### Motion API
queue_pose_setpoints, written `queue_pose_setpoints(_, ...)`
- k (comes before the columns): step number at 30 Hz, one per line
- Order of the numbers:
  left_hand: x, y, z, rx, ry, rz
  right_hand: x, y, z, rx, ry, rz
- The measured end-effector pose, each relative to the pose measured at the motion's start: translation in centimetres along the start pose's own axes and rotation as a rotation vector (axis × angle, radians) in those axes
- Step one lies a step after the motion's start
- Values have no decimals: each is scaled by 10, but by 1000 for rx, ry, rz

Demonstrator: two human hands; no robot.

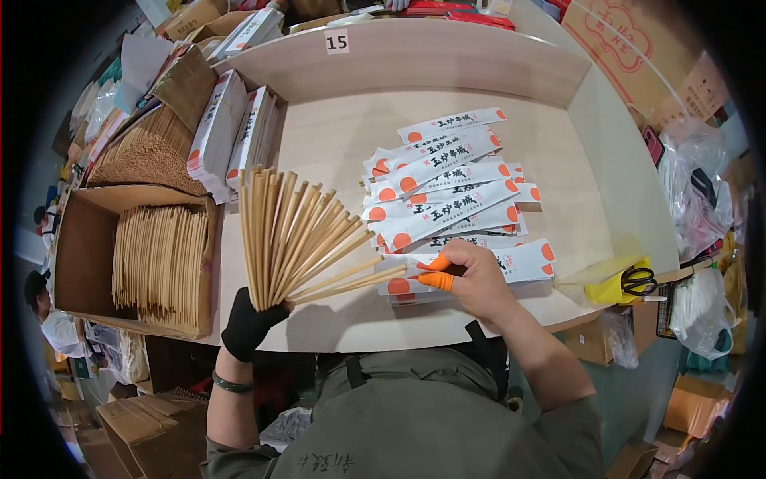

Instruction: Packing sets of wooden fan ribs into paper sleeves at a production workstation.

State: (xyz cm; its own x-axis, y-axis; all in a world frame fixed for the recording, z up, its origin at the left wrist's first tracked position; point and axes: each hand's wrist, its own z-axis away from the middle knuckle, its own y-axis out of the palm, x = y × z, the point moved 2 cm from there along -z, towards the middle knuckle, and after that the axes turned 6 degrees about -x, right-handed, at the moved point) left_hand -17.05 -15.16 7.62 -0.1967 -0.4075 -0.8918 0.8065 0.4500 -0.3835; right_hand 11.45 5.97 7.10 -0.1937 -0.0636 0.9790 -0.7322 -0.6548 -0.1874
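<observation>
My left hand (pixel 254 323), in a black glove, is closed around the lower ends of a fanned bundle of wooden chopsticks (pixel 307 231). A couple of sticks stand apart from the fan and point right, their tips at the mouth of a white paper chopstick sleeve (pixel 527 262). My right hand (pixel 479 279) pinches that sleeve near its mouth, with orange covers on the thumb and a finger. Whether the tips are inside the paper is hard to see. Just beyond lies a loose pile of white sleeves (pixel 447 180) with red-orange dots and dark lettering.
A cardboard box (pixel 203 275) of chopsticks stands at left, another stack of sticks (pixel 148 156) behind it. Bundled sleeves (pixel 217 132) lean beside the tray wall (pixel 431 44). At right, scissors (pixel 638 281) sit in a yellow holder (pixel 608 289). Plastic bags (pixel 696 172) hang beyond the right edge.
</observation>
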Motion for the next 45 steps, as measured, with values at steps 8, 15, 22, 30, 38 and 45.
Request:
queue_pose_setpoints(8,-17,-14,-4,19,190,-161,10,-2,1,35,-183,207)
queue_pose_setpoints(15,-46,95,-11,52,120,632,57,57,-2,96,-980,806)
queue_pose_setpoints(22,-38,86,-36,-252,85,498,27,15,6,-47,-931,883)
queue_pose_setpoints(30,-8,75,-29,-318,26,337,-2,17,17,-45,-877,773)
queue_pose_setpoints(38,1,42,-7,-239,-4,130,6,4,0,-63,-119,337)
queue_pose_setpoints(45,2,12,7,-170,91,-106,-3,-1,-5,3,123,-72)
